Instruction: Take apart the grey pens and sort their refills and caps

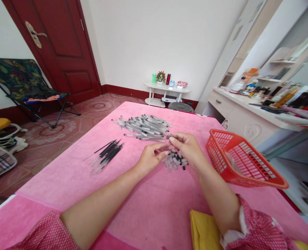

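My right hand (187,145) is closed in a pinch, with a small greyish clear pen part (168,135) showing at its fingertips. Just left of it, my left hand (150,155) has its thumb and fingers pressed together; anything between them is too small to make out. Below both hands lies a heap of clear and black pen caps (176,160). Beyond them spreads a pile of clear pens (144,125) with dark ends. A bundle of black ink refills (108,152) rests to the left, apart from my hands.
A pink cloth (73,180) covers the table. An orange-red plastic basket (221,163) stands at the right, and a folded yellow cloth (204,229) lies by my right forearm. Behind are a small white stand (148,85), a cluttered dresser (250,111) and a folding chair (21,78).
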Available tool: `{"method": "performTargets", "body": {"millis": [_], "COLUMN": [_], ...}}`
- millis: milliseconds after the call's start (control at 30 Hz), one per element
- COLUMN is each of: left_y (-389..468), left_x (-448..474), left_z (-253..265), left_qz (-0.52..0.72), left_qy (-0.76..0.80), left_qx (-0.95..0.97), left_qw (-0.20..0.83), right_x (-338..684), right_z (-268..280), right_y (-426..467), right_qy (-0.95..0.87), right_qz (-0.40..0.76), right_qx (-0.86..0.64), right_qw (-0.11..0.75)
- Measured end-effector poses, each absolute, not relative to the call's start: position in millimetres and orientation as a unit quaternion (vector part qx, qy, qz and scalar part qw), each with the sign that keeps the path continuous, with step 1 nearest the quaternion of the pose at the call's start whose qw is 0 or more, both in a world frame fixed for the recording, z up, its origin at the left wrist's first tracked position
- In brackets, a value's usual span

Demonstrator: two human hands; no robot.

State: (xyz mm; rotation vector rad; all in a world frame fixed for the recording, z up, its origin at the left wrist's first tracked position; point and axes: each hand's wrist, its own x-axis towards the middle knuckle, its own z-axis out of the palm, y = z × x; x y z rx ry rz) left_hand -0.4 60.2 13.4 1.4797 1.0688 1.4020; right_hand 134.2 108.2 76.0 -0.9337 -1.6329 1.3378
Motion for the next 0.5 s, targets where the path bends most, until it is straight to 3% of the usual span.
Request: {"method": "performTargets", "body": {"millis": [233,500], "left_y": [55.5,50.4], "left_x": [1.9,12.6], "left_z": [17.0,17.4], "left_qz": [0.529,0.535], "left_qy": [0.408,0.339], "left_qx": [0.576,0.518], "left_qw": [0.471,0.575], "right_x": [134.1,129.3], "right_z": [82.7,80.7], "right_y": [109.0,107.0], "right_qy": [-0.481,-0.457], "right_qz": [0.631,0.629], "right_qx": [-0.285,-0.232], "right_qw": [0.538,0.585]}}
